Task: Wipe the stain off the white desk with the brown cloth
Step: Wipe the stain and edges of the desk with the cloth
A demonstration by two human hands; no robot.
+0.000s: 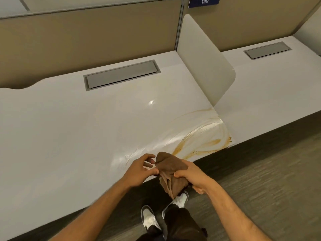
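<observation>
The brown cloth (169,168) is bunched up at the front edge of the white desk (69,127), partly hanging below the edge. My right hand (192,178) grips the cloth from the right, thumb on top. My left hand (140,168) is just left of it, thumb and fingertip pinching the cloth's left edge while the other fingers are spread. An orange-brown stain (199,143) is smeared in curved streaks over the desk's front right corner, just beyond the cloth. Wet wipe marks shine to the left of the streaks.
A white divider panel (205,58) stands at the desk's right side, with a second desk (278,87) beyond it. A grey cable hatch (121,74) lies at the back. Tan partition walls rise behind. Grey carpet and my white shoes (149,218) are below.
</observation>
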